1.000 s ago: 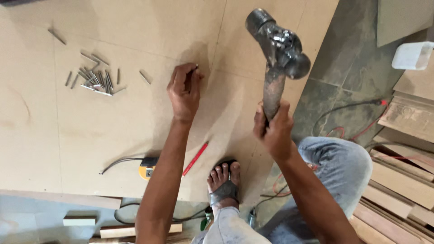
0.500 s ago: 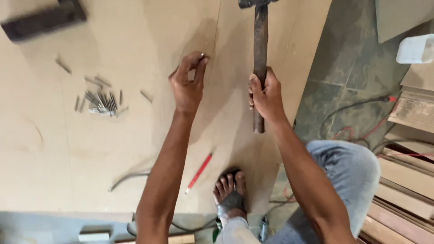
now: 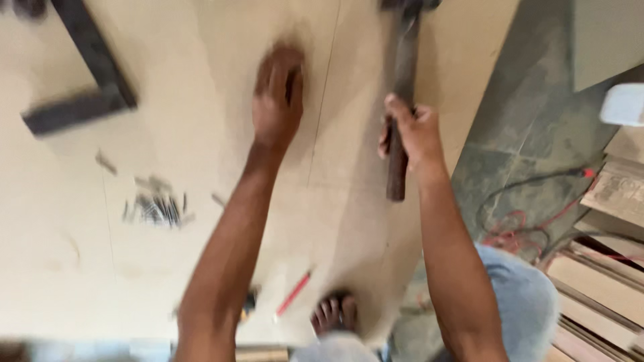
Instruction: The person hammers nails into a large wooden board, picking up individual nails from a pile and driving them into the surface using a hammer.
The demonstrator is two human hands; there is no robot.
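A sandalled foot (image 3: 333, 313) stands at the near edge of the board (image 3: 201, 268), beside a denim-clad knee (image 3: 520, 295). Just left of the foot a red pencil (image 3: 293, 293) lies slanted on the board, and further left a small yellow thing, half hidden by the left forearm, shows at the arm's edge.

To the right, off the board, red and black cables (image 3: 530, 221) trail over a dark stone floor (image 3: 530, 114), with stacked wood pieces (image 3: 604, 281) in the near right corner.

Further out on the left, a loose heap of nails (image 3: 157, 208) lies on the board, blurred, with a few strays around it.

The right hand (image 3: 412, 131) is wrapped tight round the shaft of a hammer (image 3: 400, 87), fingers (image 3: 402, 110) curled fully closed on it above the butt end. The shaft runs away from the body, nearly upright in the picture, and its head is cut off by the top edge.

The left hand (image 3: 276, 94) is stretched out over the board, well left of the hammer, just beside a thin line that runs along the board. It is smeared by motion; the fingers look bunched together pointing away, but whether they pinch anything cannot be told.

Farthest, at top left, a dark square (image 3: 87, 80) lies on the board. A white container (image 3: 624, 104) sits at the right edge.
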